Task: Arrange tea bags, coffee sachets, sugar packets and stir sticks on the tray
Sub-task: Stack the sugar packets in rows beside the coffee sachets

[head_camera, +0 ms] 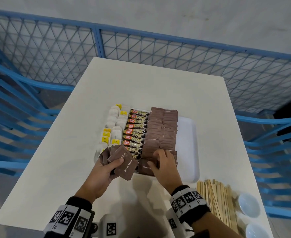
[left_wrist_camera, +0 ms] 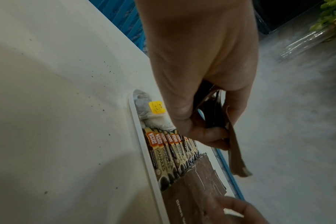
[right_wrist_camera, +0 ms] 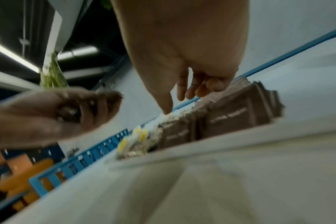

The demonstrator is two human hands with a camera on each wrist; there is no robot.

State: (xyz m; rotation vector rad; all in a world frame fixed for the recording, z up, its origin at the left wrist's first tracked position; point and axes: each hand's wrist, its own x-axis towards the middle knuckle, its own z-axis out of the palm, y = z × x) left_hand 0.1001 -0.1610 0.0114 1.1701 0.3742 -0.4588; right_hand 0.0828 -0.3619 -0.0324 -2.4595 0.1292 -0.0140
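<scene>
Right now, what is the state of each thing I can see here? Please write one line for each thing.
Tray: on the table, right strip bare.
Tea bags: in the tray's left columns.
Coffee sachets: in a column beside the tea bags.
Sugar packets: two columns in the tray.
Left hand: holds a fan of loose sugar packets.
Right hand: fingers on the nearest tray sugar packets.
Stir sticks: piled on the table, outside the tray.

Tray's (head_camera: 187,134) right strip lies bare beside packed sugar packets (head_camera: 161,131).
</scene>
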